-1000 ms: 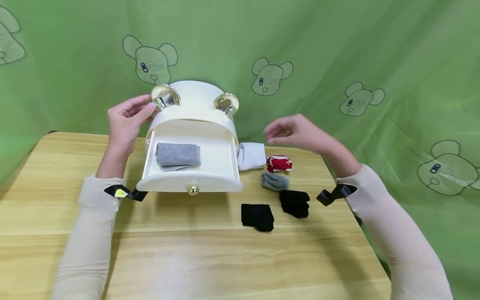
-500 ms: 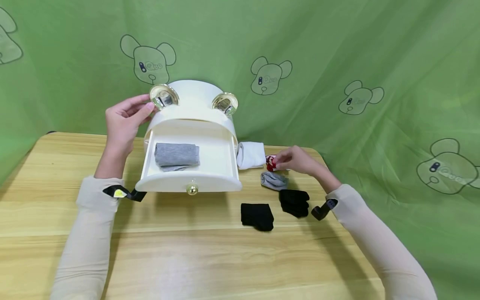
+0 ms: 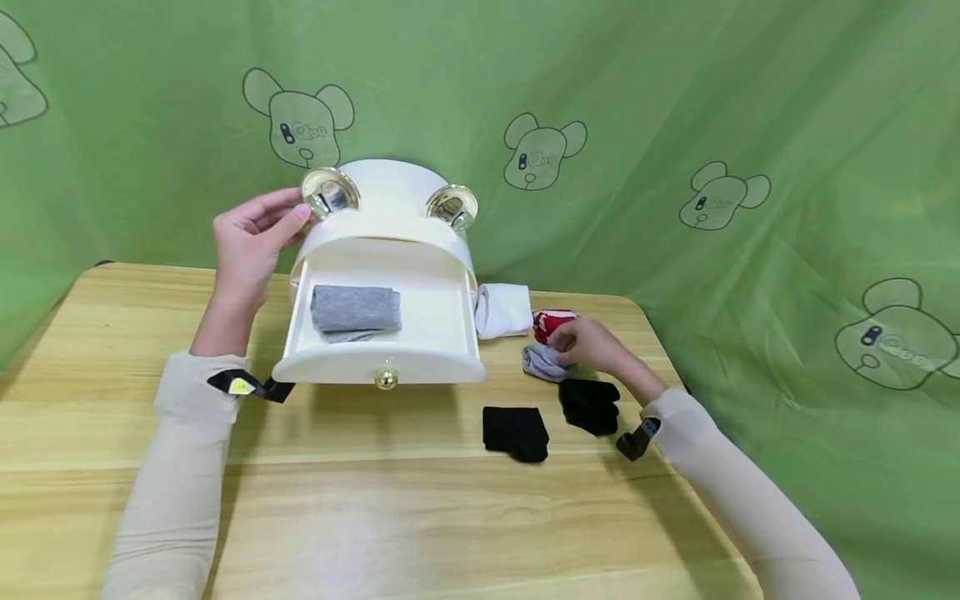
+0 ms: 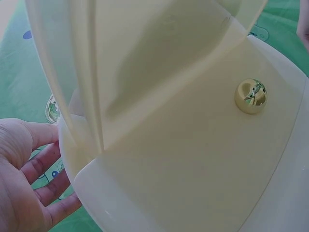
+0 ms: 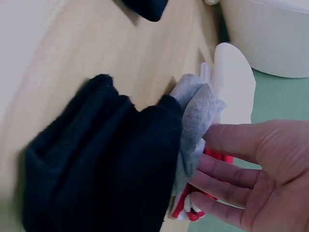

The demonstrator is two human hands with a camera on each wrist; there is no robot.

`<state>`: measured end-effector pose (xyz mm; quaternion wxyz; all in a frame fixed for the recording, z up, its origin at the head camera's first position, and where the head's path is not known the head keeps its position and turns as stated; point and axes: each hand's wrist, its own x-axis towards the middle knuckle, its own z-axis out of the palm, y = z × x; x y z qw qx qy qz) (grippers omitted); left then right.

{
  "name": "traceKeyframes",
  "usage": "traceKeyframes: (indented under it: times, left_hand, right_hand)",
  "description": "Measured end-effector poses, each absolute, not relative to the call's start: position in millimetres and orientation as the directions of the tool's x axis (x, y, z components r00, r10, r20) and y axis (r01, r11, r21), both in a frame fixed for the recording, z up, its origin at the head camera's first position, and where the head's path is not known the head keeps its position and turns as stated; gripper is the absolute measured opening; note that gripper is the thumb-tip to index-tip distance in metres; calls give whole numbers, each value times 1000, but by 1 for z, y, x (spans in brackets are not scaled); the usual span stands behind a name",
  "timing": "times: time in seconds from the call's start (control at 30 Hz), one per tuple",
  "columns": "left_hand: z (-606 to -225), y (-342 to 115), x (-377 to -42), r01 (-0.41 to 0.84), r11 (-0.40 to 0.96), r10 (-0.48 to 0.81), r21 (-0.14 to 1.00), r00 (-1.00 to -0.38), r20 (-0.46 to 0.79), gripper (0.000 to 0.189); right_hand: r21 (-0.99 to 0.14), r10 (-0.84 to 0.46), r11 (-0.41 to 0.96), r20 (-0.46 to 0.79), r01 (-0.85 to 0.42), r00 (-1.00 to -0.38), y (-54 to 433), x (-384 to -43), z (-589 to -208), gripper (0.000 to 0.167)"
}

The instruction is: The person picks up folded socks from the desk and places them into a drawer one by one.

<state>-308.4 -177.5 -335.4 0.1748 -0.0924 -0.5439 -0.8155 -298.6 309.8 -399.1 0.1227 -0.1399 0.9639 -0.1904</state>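
My left hand [image 3: 251, 246] holds the upper left side of a cream drawer box [image 3: 390, 187], thumb and fingers at its gold eye-like cup [image 3: 330, 194]. In the left wrist view its fingers [image 4: 41, 162] reach behind the box's edge. The box's drawer [image 3: 375, 365] stands pulled out, with a folded grey cloth [image 3: 356, 308] inside. My right hand [image 3: 592, 344] pinches a rolled grey sock [image 5: 195, 116] on the table, thumb on one side and fingers on the other. Partly behind that hand lies a red and white sock [image 3: 551, 322].
A folded white cloth [image 3: 502, 310] lies against the box's right side. Two black folded socks [image 3: 515, 433] lie nearer the front on the wooden table [image 3: 420, 517]. A green curtain [image 3: 637, 100] with bear prints hangs behind. The drawer front carries a gold knob [image 3: 386, 378].
My right hand has come down from the air to the red and white sock, then moved nearer to the grey sock and taken hold of it. The left hand keeps its place.
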Motion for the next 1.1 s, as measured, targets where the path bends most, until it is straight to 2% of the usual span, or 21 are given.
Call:
traceKeyframes:
  times: [0.23,0.4,0.6,0.83,1.1]
  left_hand:
    - [-334,-177,-308,380,-345,-189,858,-924,333,23]
    - [-334,-178,-308,390,-346,-190,853,-920,343,23]
    - [-335,-178,-308,389,-343,-192,855,-920,341,24]
    - [-335,-178,-307,388,-341,-188,856,-921,342,23]
    - [-335,-177,-307,372,-344,-182,862,-927,327,24]
  right_hand:
    - [-386,-296,901,-207,-200,-932,308,-293,-405,30]
    - [-400,-294,896,-206,-194,-933,309,-293,-407,32]
    - [-492,-320,852,-224,-176,-921,309,-293,-405,25]
    - [-572,-365,804,-258,-162,-895,311,-293,-396,26]
    - [-717,-344,697,-329,-4,-879,308,-294,-363,34]
